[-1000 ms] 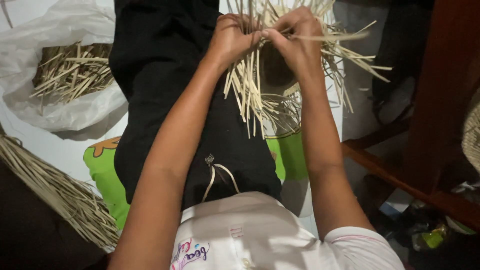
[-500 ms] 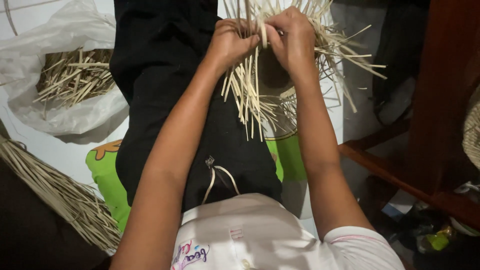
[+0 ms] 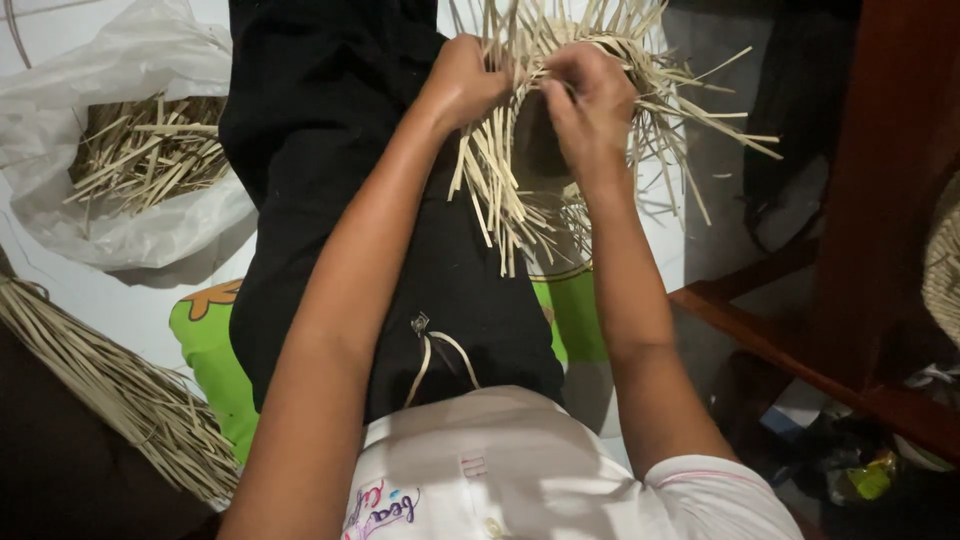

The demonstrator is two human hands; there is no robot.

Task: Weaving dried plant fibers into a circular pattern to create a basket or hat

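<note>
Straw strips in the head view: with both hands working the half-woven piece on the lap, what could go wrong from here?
1. The left hand and right hand pinch only a few of the straw strips; the loose ends fanning out could slip and the weave might loosen.
2. Stiff ends stick out around the fingers and could poke them.
3. The woven piece rests on the black trousers, so it may slide off.

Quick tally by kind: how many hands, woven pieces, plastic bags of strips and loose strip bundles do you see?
Hands: 2, left hand and right hand, both gripping the woven piece
Woven piece: 1
Plastic bag of strips: 1
Loose strip bundle: 1
Total: 5
</note>
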